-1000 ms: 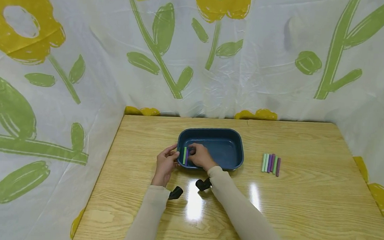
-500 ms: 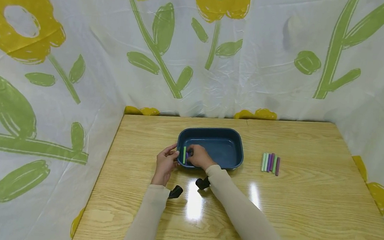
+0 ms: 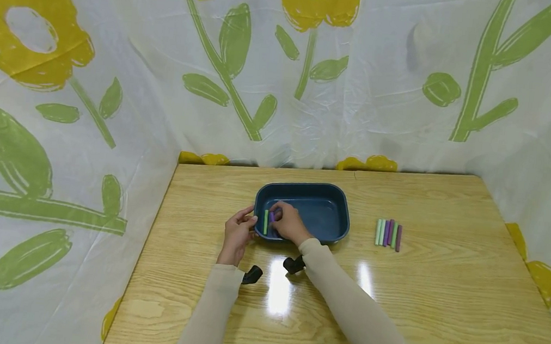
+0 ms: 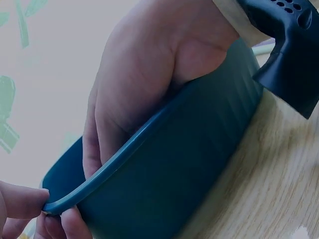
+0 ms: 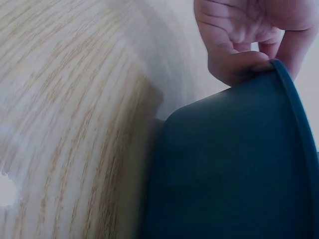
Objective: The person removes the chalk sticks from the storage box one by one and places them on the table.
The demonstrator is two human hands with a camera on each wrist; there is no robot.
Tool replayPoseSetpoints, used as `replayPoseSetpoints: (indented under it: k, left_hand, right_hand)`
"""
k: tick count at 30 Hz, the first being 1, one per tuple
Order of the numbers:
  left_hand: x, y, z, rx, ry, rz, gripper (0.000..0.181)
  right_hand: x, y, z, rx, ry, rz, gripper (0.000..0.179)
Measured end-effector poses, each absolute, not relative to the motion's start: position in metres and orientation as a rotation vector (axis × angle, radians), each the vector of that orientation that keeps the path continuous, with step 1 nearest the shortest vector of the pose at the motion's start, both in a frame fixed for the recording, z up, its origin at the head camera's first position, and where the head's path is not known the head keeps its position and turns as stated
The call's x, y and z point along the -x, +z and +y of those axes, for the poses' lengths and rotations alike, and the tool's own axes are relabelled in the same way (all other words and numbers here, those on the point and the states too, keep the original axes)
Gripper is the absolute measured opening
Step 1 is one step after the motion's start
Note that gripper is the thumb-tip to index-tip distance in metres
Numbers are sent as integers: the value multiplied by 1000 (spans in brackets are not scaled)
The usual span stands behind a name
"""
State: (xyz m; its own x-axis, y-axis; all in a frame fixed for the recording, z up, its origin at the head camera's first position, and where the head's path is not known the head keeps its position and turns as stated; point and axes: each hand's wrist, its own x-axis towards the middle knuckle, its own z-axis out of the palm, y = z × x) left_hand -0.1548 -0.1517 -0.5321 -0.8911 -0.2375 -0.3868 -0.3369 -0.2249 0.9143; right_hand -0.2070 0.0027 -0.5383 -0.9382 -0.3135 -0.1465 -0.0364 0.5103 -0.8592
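Note:
A dark blue plastic tray (image 3: pixel 323 215) with rounded corners stands near the back of the table. My left hand (image 3: pixel 237 235) grips its left rim, thumb (image 4: pixel 25 200) over the edge and fingers below, as the left wrist view shows. Inside the tray, my right hand (image 3: pixel 292 224) pinches a purple chalk stick (image 3: pixel 272 216) at the left end. Just left of that stick lies a light green chalk stick (image 3: pixel 265 223), lengthwise along the tray's short side. From the left wrist, the right hand's fingertips are hidden behind the tray wall.
Several chalk sticks (image 3: pixel 387 234) in green, purple and dark plum lie side by side on the wooden table (image 3: pixel 448 274), right of the tray. A white flowered cloth (image 3: pixel 329 122) hangs around the table's back and sides. Black wrist mounts (image 3: pixel 253 275) jut from both sleeves.
My right hand has shifted slightly right and away from me with the purple stick, widening the gap to the green one. The left hand stays on the rim.

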Motion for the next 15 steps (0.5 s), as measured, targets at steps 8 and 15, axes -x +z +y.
replayPoseSetpoints:
  k: [8,15]
  left_hand:
    - [155,-533,-150,719,2300,1912,37]
    - [155,-536,-151,725,2311,1924,37]
  right_hand:
    - [204,-536,16,281,-1668,2438,28]
    - [200,-528,42,224,-1846,2360,31]
